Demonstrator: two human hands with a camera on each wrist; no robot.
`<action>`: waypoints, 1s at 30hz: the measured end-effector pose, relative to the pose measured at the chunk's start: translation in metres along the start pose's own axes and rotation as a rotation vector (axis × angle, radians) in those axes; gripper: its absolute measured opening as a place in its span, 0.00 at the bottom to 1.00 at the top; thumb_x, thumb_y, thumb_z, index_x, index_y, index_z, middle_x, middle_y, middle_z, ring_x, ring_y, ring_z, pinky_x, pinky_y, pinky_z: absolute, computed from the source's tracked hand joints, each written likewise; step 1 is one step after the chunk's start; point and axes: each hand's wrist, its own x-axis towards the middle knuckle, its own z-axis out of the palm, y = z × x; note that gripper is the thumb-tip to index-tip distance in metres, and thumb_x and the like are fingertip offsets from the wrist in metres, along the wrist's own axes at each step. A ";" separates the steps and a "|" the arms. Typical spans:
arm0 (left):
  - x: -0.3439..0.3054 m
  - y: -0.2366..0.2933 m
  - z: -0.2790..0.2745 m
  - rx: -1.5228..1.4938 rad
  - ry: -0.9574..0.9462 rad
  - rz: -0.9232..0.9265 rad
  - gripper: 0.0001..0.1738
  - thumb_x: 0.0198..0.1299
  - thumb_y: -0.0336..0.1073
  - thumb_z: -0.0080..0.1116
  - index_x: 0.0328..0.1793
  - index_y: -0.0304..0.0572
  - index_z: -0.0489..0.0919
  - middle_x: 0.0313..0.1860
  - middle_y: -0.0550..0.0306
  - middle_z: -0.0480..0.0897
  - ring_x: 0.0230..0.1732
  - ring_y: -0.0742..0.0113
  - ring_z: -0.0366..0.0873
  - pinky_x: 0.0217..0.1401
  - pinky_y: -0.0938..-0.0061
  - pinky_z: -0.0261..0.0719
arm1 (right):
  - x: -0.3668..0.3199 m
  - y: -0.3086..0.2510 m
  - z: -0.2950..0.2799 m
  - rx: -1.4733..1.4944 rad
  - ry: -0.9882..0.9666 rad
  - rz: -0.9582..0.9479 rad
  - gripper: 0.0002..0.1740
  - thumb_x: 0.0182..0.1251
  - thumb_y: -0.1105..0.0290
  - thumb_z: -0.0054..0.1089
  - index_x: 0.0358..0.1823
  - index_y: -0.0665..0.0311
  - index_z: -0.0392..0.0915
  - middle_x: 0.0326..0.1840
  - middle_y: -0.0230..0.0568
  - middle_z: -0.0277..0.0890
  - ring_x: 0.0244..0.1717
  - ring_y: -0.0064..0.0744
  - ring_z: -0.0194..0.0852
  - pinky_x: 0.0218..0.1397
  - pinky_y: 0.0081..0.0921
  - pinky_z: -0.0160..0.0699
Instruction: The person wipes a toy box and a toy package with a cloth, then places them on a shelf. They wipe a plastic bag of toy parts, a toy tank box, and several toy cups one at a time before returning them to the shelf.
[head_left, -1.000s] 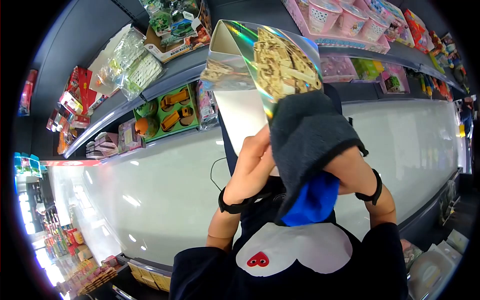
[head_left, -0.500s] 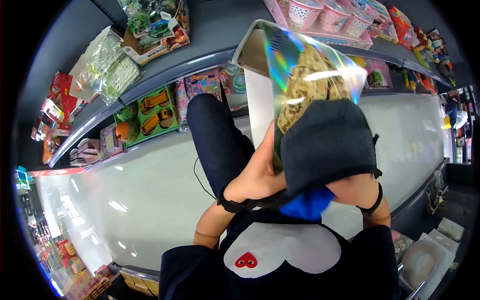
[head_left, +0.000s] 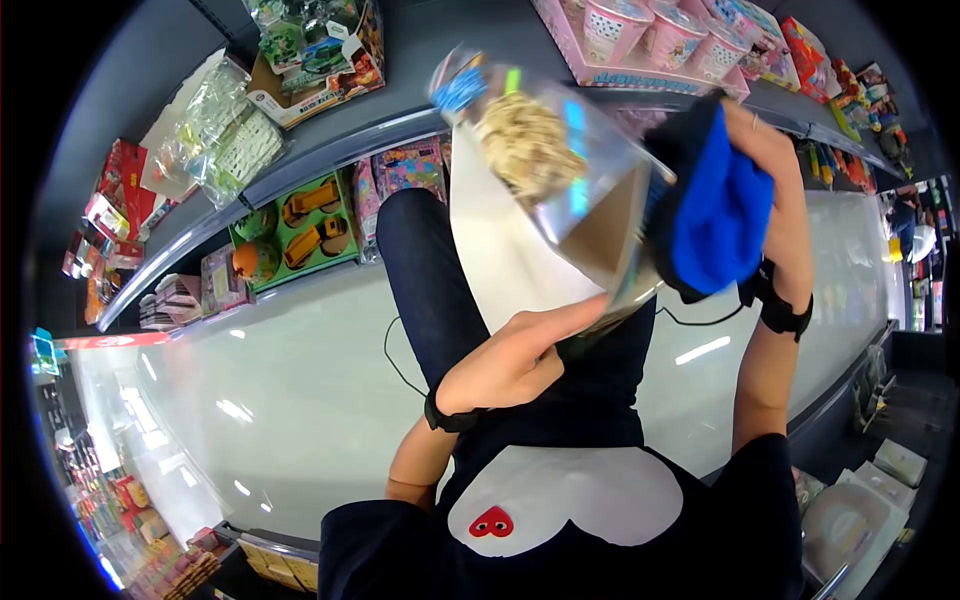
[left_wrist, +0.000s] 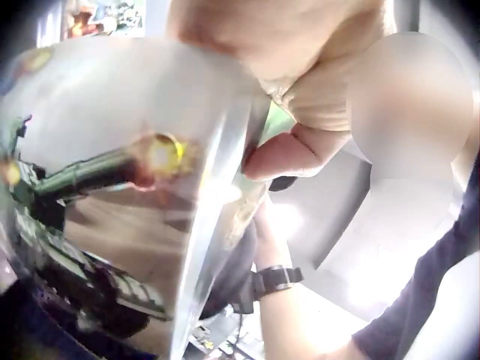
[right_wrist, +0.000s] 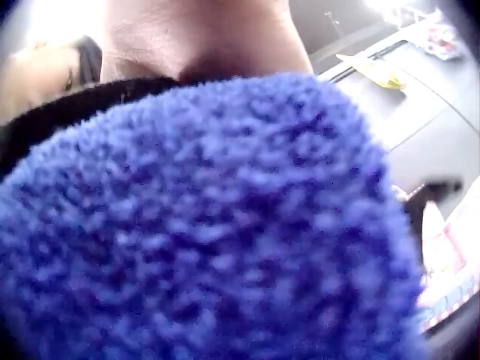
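- Left hand (head_left: 505, 365) pinches the glossy box (head_left: 530, 150) near an edge.
- Right hand (head_left: 785, 190) grips the blue-and-black cloth (head_left: 715, 220).
- Steady support, flat cloth, light pressure work best.

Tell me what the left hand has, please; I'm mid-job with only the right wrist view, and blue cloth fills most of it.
Observer: The left hand holds a shiny box by its lower part, index finger extended.
Operator: Anything on the box to recognise it by?
Observer: Yes, a tan, intricate shape on its shiny face; motion blurs the detail.
Operator: And where is my cloth relative to it?
Observer: The cloth, gripped by the right hand, is beside the end of the box nearest that hand. I can't tell whether they touch.
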 end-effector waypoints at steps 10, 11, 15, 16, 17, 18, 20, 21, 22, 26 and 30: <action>0.022 -0.015 0.001 0.572 0.402 0.032 0.17 0.32 0.19 0.50 0.32 0.36 0.82 0.27 0.52 0.76 0.29 0.56 0.73 0.33 0.67 0.72 | -0.058 -0.020 0.037 0.336 0.087 0.299 0.14 0.50 0.67 0.62 0.30 0.70 0.70 0.30 0.42 0.68 0.31 0.36 0.67 0.37 0.23 0.64; 0.023 -0.016 0.001 0.595 0.440 0.053 0.16 0.31 0.19 0.50 0.31 0.35 0.80 0.28 0.51 0.76 0.30 0.55 0.73 0.33 0.67 0.72 | -0.060 -0.020 0.044 0.345 0.072 0.269 0.14 0.50 0.68 0.62 0.30 0.70 0.70 0.30 0.42 0.68 0.31 0.37 0.67 0.36 0.24 0.65; 0.033 -0.031 -0.004 0.609 0.554 0.166 0.12 0.31 0.19 0.49 0.28 0.27 0.76 0.44 0.42 0.71 0.44 0.46 0.74 0.49 0.67 0.73 | -0.066 -0.023 0.068 0.442 0.013 0.307 0.11 0.50 0.74 0.61 0.30 0.70 0.69 0.28 0.41 0.66 0.29 0.35 0.66 0.33 0.24 0.62; 0.033 -0.030 -0.004 0.587 0.543 0.112 0.12 0.32 0.18 0.49 0.28 0.27 0.76 0.47 0.42 0.71 0.48 0.45 0.76 0.50 0.68 0.74 | -0.068 -0.022 0.071 0.464 0.020 0.319 0.10 0.50 0.74 0.61 0.30 0.70 0.69 0.28 0.41 0.66 0.30 0.34 0.66 0.33 0.24 0.62; 0.032 -0.029 -0.004 0.567 0.532 0.056 0.12 0.33 0.17 0.48 0.28 0.26 0.77 0.49 0.41 0.71 0.52 0.44 0.77 0.51 0.69 0.74 | -0.069 -0.020 0.073 0.488 0.026 0.331 0.09 0.50 0.75 0.60 0.30 0.69 0.69 0.29 0.40 0.66 0.30 0.34 0.65 0.34 0.24 0.61; 0.031 -0.030 -0.003 0.497 0.542 0.029 0.12 0.34 0.16 0.48 0.28 0.26 0.77 0.50 0.42 0.71 0.54 0.45 0.77 0.52 0.69 0.75 | -0.071 -0.019 0.076 0.531 0.051 0.353 0.09 0.52 0.75 0.60 0.31 0.69 0.69 0.30 0.40 0.67 0.31 0.32 0.66 0.35 0.23 0.62; 0.028 -0.032 -0.002 0.358 0.560 -0.025 0.11 0.35 0.15 0.47 0.29 0.25 0.77 0.52 0.43 0.71 0.58 0.45 0.78 0.52 0.70 0.76 | -0.076 -0.018 0.079 0.617 0.100 0.398 0.08 0.55 0.75 0.59 0.31 0.69 0.69 0.33 0.38 0.70 0.34 0.29 0.67 0.38 0.21 0.64; 0.027 -0.033 -0.002 0.359 0.558 -0.013 0.12 0.35 0.14 0.47 0.29 0.25 0.77 0.52 0.43 0.71 0.57 0.46 0.78 0.52 0.70 0.77 | -0.077 -0.020 0.079 0.672 0.139 0.486 0.08 0.56 0.74 0.59 0.32 0.69 0.70 0.36 0.38 0.72 0.37 0.28 0.68 0.41 0.21 0.66; 0.027 -0.034 -0.004 0.360 0.557 0.001 0.12 0.35 0.14 0.47 0.29 0.25 0.77 0.52 0.43 0.71 0.56 0.46 0.79 0.52 0.70 0.77 | -0.078 -0.024 0.078 0.723 0.179 0.572 0.08 0.58 0.74 0.59 0.33 0.70 0.70 0.40 0.38 0.74 0.39 0.27 0.69 0.44 0.21 0.67; 0.023 -0.026 -0.014 0.387 0.531 0.126 0.08 0.39 0.13 0.47 0.26 0.27 0.75 0.53 0.43 0.70 0.55 0.45 0.79 0.55 0.66 0.83 | -0.096 -0.032 0.071 0.963 0.372 0.771 0.20 0.68 0.70 0.54 0.59 0.73 0.73 0.61 0.47 0.73 0.56 0.29 0.73 0.62 0.25 0.70; 0.010 -0.016 -0.026 0.515 0.595 0.239 0.10 0.33 0.13 0.46 0.24 0.26 0.77 0.54 0.41 0.69 0.53 0.47 0.80 0.55 0.60 0.84 | -0.123 0.017 0.092 0.691 0.428 0.705 0.19 0.67 0.70 0.53 0.57 0.72 0.74 0.54 0.42 0.77 0.53 0.29 0.75 0.59 0.24 0.71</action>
